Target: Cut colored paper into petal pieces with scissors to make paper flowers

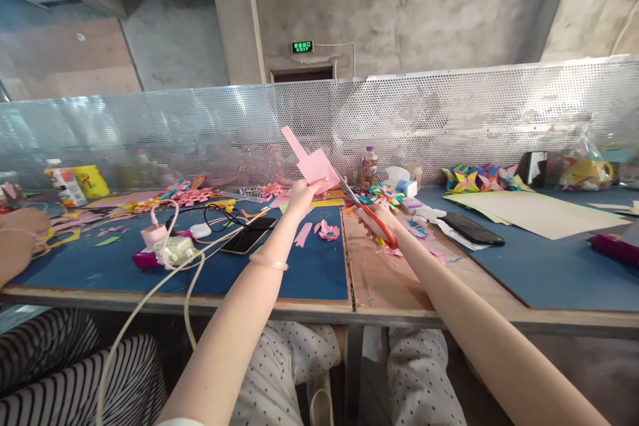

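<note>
My left hand (pixel 308 194) pinches a sheet of pink paper (pixel 315 166) above the table. A narrow strip of the paper sticks out to the upper left. In my right hand (pixel 373 218) are scissors (pixel 383 225) with orange handles, and their blades lie at the paper's right edge. How far the blades are apart is hard to see. Below my left hand, a pink paper flower (pixel 327 230) and pink paper scraps (pixel 303 234) lie on the blue mat (pixel 299 279). More colourful paper flowers (pixel 384 196) sit behind my right hand.
Left are a phone (pixel 248 235), chargers with tangled cables (pixel 172 247) and a co-worker's hand (pixel 22 239). A drink bottle (pixel 369 168) stands behind. Right lie a dark phone (pixel 473 229) and large pale paper sheets (pixel 544 212). A perforated metal screen (pixel 210 126) borders the table's back.
</note>
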`<state>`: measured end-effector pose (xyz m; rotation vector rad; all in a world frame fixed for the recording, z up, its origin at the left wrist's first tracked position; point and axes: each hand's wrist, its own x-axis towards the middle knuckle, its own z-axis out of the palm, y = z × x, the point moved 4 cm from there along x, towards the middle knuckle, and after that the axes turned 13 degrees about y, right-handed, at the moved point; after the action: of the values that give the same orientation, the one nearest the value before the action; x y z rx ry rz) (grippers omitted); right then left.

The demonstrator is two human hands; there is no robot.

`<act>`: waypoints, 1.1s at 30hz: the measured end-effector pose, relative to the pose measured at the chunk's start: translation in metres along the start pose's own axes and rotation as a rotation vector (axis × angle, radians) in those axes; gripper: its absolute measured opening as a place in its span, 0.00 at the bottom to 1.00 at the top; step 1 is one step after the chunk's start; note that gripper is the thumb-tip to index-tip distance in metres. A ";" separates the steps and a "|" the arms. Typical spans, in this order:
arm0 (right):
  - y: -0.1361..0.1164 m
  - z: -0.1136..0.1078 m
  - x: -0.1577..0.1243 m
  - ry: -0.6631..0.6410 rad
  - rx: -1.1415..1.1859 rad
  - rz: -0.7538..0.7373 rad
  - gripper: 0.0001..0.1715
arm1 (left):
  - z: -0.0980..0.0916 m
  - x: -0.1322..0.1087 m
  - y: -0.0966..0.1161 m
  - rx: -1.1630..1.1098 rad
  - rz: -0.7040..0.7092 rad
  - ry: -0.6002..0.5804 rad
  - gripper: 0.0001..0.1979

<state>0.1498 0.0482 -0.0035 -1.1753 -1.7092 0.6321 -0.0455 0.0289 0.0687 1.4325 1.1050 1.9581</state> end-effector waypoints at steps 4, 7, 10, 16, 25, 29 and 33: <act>0.003 0.002 0.000 -0.027 0.023 0.010 0.15 | -0.001 0.000 0.000 0.010 0.004 0.001 0.14; 0.004 0.003 -0.001 -0.019 0.008 -0.005 0.16 | -0.001 0.000 -0.001 0.017 0.002 -0.002 0.14; 0.002 0.001 -0.001 0.009 -0.010 -0.034 0.15 | -0.001 0.000 -0.001 0.035 0.006 -0.004 0.13; -0.001 0.000 -0.002 -0.005 -0.003 -0.014 0.14 | -0.001 0.001 -0.002 0.030 -0.012 -0.011 0.13; -0.004 -0.001 -0.005 0.043 -0.050 -0.036 0.14 | -0.001 -0.002 0.001 0.015 -0.059 0.009 0.11; -0.009 -0.003 -0.007 0.048 -0.073 -0.052 0.14 | -0.001 -0.003 0.004 0.014 -0.075 0.006 0.11; -0.015 -0.005 -0.012 0.046 -0.064 -0.068 0.15 | 0.000 -0.004 0.005 0.012 -0.053 -0.004 0.12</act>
<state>0.1493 0.0312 0.0058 -1.1628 -1.7340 0.5082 -0.0438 0.0229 0.0710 1.3985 1.1431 1.9138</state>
